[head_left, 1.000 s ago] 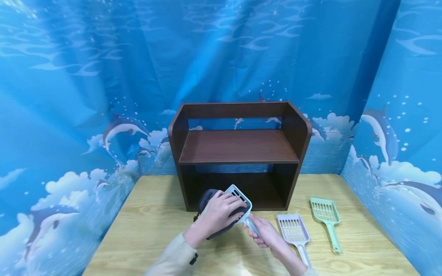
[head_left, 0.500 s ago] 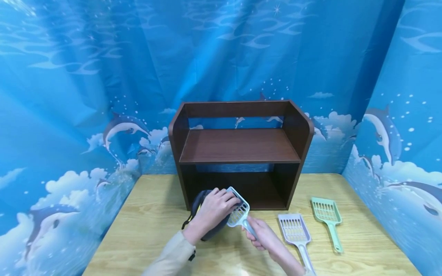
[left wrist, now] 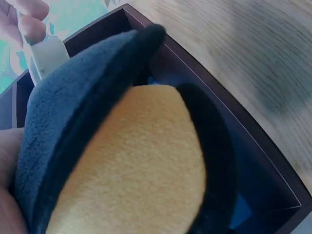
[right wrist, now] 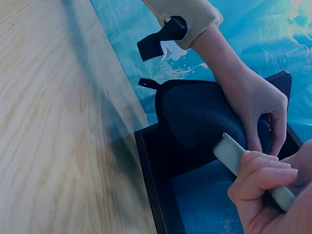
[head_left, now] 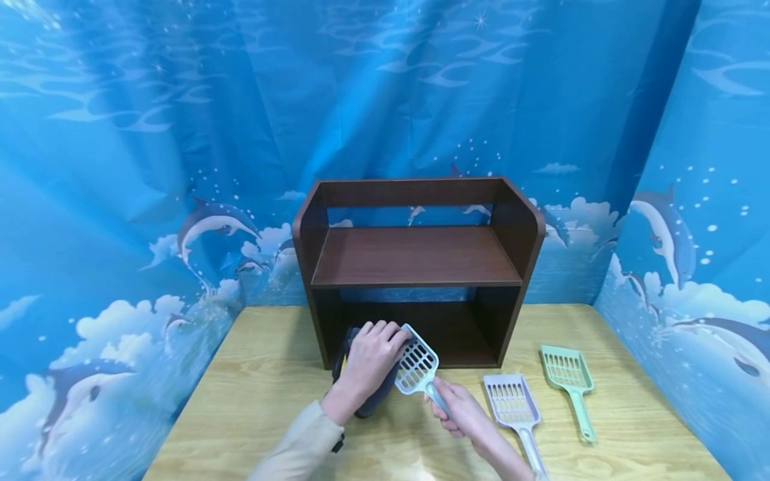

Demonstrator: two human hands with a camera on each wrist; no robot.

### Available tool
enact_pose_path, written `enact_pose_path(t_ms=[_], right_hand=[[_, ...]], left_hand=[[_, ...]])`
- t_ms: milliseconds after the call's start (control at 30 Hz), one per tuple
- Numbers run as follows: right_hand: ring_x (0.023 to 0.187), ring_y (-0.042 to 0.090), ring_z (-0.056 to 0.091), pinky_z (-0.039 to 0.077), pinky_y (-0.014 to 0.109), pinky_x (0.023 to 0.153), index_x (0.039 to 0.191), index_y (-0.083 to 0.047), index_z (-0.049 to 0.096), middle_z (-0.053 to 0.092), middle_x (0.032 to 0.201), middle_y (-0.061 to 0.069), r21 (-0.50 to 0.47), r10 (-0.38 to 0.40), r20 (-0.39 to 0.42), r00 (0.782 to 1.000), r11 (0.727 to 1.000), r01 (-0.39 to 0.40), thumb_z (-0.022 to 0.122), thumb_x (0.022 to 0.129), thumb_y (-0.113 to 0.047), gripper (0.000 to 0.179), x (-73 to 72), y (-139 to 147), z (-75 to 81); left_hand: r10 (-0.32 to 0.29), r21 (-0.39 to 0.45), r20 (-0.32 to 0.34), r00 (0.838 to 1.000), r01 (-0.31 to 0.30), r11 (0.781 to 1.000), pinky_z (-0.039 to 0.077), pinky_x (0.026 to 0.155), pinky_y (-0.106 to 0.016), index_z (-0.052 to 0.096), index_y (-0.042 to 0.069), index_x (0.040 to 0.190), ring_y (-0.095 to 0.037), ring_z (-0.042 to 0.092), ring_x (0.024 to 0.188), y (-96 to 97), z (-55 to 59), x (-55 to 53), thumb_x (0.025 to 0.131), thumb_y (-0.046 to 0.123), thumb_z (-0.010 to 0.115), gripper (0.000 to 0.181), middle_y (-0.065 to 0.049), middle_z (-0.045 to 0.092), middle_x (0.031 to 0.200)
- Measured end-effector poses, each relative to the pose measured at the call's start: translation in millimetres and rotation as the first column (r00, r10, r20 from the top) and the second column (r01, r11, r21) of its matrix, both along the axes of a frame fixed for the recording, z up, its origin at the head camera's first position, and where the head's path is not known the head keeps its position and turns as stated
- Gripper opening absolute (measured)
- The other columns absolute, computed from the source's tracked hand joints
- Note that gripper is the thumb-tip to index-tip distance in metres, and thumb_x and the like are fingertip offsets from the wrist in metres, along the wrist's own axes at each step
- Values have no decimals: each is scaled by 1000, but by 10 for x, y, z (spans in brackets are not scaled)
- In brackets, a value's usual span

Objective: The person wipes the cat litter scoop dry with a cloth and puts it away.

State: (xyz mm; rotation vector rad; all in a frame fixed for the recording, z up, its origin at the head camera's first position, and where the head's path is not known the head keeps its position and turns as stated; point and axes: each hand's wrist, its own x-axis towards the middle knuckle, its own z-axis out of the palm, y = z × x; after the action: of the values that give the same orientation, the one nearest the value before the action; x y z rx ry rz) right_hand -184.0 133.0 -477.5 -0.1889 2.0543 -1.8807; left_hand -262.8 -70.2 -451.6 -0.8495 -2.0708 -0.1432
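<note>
Plainly, head view: left hand (head_left: 374,359) clamped on a dark soft piece (head_left: 380,395), right hand (head_left: 460,409) wrapped round a pale-blue scoop (head_left: 417,366) by its handle (head_left: 442,402), before a brown shelf (head_left: 415,254). Left wrist: yellow face (left wrist: 136,161) between dark edges. Right wrist: scoop close by the piece; contact, I can't tell.

blue scoop (head_left: 416,367): plas., smooth, semi-gloss
lilac scoop (head_left: 517,420), near right: plas., smooth, lt sheen
green scoop (head_left: 573,385), far right: plas., smooth, lt sheen
dark mitt (left wrist: 66,105): outer = matt cloth, short nap; looks grainier in r. wrist view
mitt lining (left wrist: 139,158): yellow fleece-like cloth, soft pile, matt
shelf (head_left: 415,254): dk wood or wood-look, smooth, satin
table (head_left: 240,401): lt wood-look, visible grain, smooth, glossy glare at near edge
backdrop (head_left: 385,87): printed sheet, creased, soft sheen, cloth vs plas. unclear
sleeve (head_left: 301,441), near left: matt cloth
</note>
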Motion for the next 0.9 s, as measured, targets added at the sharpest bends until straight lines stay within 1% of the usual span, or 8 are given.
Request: enact_pose_path(t_ms=[100, 200, 333, 500, 667, 900], right_hand=[[45, 3, 29, 23, 17, 42, 97, -5, 59, 44, 64, -6, 5, -16, 3, 1000, 1000, 16, 36, 110, -39, 43, 0, 20, 17], [46, 4, 29, 23, 17, 42, 97, -4, 59, 44, 64, -6, 14, -39, 6, 999, 999, 39, 37, 110, -39, 43, 1, 48, 35], [46, 4, 27, 22, 17, 43, 97, -4, 59, 44, 63, -6, 23, -82, 6, 997, 996, 82, 36, 110, -37, 42, -14, 94, 63], [46, 4, 25, 21, 16, 43, 96, -3, 59, 43, 64, -5, 25, -116, -10, 993, 993, 116, 37, 110, -35, 41, -35, 152, 89], [45, 3, 26, 22, 16, 42, 96, -2, 60, 44, 63, -5, 19, -114, -16, 993, 993, 115, 37, 110, -34, 41, -34, 161, 75], [44, 2, 28, 23, 17, 41, 96, -1, 60, 44, 62, -6, 18, -53, -24, 998, 998, 54, 36, 110, -36, 45, -16, 83, 54]], left_hand=[[29, 42, 7, 1000, -29, 999, 45, 66, -31, 75, 16, 97, -17, 62, 79, 12, 20, 6, 85, 20, 81, 14, 3, 69, 88], [35, 62, 32, 999, -37, 997, 45, 67, -31, 76, 16, 97, -18, 62, 79, 10, 32, 6, 84, 18, 82, 14, 3, 69, 87], [27, 37, 58, 998, -29, 999, 43, 64, -30, 77, 15, 95, -17, 62, 77, -3, 38, 22, 84, 18, 84, 14, 3, 68, 86], [28, 13, 69, 997, -29, 999, 41, 63, -28, 78, 15, 95, -16, 61, 77, -42, 46, 81, 85, 19, 83, 12, 3, 68, 86], [26, 11, 73, 997, -27, 1000, 41, 63, -28, 77, 16, 96, -16, 61, 77, -58, 52, 95, 85, 20, 82, 12, 4, 68, 86], [34, 45, 55, 998, -36, 998, 43, 64, -30, 77, 15, 96, -17, 62, 78, 22, 118, 37, 84, 18, 83, 13, 3, 69, 86]])
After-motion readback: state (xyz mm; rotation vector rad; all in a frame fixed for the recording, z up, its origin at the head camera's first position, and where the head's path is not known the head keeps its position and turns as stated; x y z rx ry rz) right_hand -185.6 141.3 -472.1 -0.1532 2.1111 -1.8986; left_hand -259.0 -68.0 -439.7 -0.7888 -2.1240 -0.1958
